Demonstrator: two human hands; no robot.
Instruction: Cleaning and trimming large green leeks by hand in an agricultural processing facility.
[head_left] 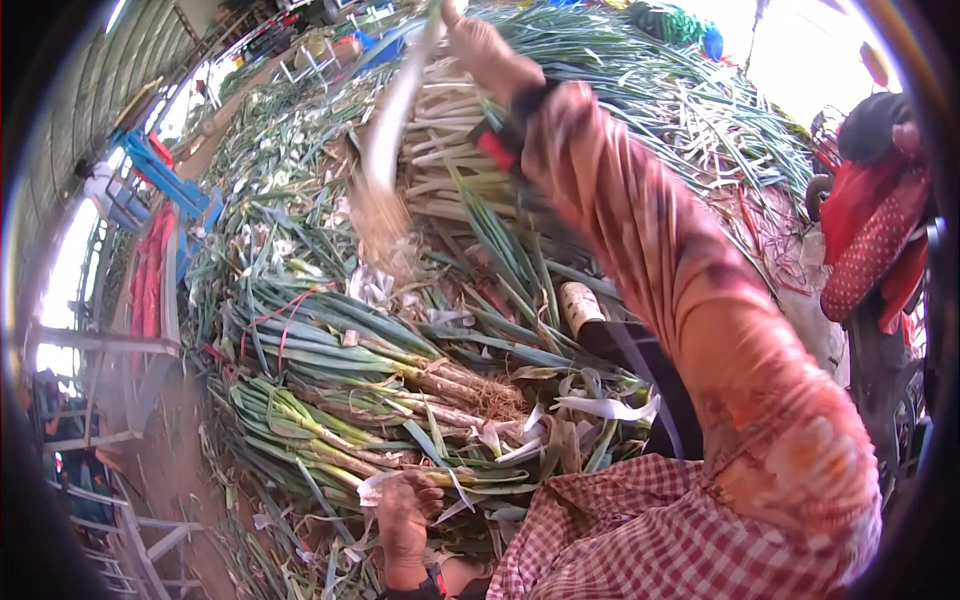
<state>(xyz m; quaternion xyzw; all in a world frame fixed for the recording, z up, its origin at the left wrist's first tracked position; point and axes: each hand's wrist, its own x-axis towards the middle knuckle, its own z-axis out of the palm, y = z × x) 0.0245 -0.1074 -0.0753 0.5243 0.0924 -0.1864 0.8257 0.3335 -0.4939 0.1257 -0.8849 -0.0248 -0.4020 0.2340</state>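
Observation:
My right hand (487,52) is raised far out at the top middle, fingers wrapped round the upper part of a leek (392,125). The leek hangs down from it, its white stalk and roots smeared by motion. Close to my body, my left hand (405,508) is low with its fingers curled, beside a pale scrap of peel (374,489). Whether that hand grips anything is hard to make out. Just beyond it lie untrimmed leeks (440,375) with brown roots. Behind the hanging leek is a stack of cleaned white stalks (440,150).
Leaf trimmings (290,180) cover the ground at the left. A heap of green leek tops (640,80) spreads across the back. Metal frames (110,345) stand at the left edge, near a blue stand (165,180). Red cloth (880,230) hangs at the right.

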